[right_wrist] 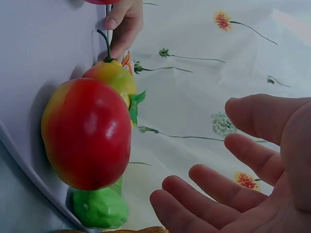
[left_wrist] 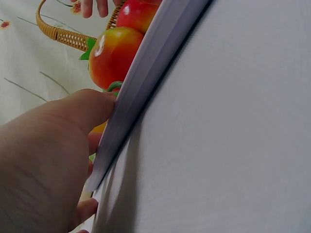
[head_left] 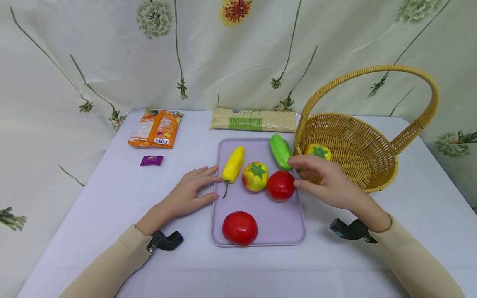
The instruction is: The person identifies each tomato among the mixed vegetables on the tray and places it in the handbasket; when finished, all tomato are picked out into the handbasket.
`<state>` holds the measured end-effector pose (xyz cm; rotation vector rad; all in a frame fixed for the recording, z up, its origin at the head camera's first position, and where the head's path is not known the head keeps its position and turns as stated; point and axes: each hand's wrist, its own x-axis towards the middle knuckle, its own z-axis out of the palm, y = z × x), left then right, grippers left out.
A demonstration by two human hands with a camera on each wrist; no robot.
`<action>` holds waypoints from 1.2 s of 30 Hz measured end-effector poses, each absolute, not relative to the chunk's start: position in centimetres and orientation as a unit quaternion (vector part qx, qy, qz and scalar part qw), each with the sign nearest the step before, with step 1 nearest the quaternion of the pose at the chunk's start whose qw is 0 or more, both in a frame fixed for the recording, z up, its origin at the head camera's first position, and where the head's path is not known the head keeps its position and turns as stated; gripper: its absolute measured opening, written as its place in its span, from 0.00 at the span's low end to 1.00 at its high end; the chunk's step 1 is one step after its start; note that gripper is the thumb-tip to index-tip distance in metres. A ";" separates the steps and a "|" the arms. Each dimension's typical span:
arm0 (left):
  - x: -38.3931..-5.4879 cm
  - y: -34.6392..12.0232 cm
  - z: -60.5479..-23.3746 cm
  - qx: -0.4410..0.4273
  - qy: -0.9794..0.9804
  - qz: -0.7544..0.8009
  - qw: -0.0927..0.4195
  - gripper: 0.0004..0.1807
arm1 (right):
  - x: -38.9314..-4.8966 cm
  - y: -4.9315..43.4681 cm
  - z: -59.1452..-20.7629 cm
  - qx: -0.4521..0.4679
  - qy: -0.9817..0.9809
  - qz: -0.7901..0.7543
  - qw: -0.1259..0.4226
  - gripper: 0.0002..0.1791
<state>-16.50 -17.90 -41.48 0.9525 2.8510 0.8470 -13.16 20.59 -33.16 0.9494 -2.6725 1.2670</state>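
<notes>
My left hand (head_left: 191,190) rests at the left edge of the lilac tray (head_left: 275,231), its fingers spread and its fingertips right at the rim. My right hand (head_left: 331,180) hovers over the tray's right edge, fingers loosely extended and nothing in its grasp. Closest to it are a red tomato (head_left: 281,186) and a green vegetable (head_left: 280,151); in the right wrist view the red tomato (right_wrist: 87,133) is apart from the fingers. A yellow pepper (head_left: 233,165) with a dark stem lies by my left fingers. Beside it sits a yellow-red tomato (head_left: 255,176) with green leaves, and a second red tomato (head_left: 240,228) is near the tray's front.
A wicker basket (head_left: 385,174) with a tall handle stands right of the tray, holding a yellow fruit (head_left: 318,152) with a leafy top. Behind the tray lies a long beige packet (head_left: 275,120). At the back left are an orange bag (head_left: 158,128) and a small purple wrapper (head_left: 151,160).
</notes>
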 end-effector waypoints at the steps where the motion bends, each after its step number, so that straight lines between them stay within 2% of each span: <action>1: -16.5 -17.9 -41.5 0.305 0.913 0.271 0.010 0.25 | -13.2 20.4 -33.4 0.311 -0.860 0.403 0.020 0.24; 23: -16.5 -17.9 -41.4 0.304 0.913 0.271 0.011 0.24 | -13.6 18.5 -36.7 0.325 -0.886 0.330 0.005 0.20; 36: -16.5 -17.9 -41.5 0.305 0.913 0.270 0.009 0.24 | -13.8 18.4 -36.9 0.306 -0.899 0.313 0.009 0.21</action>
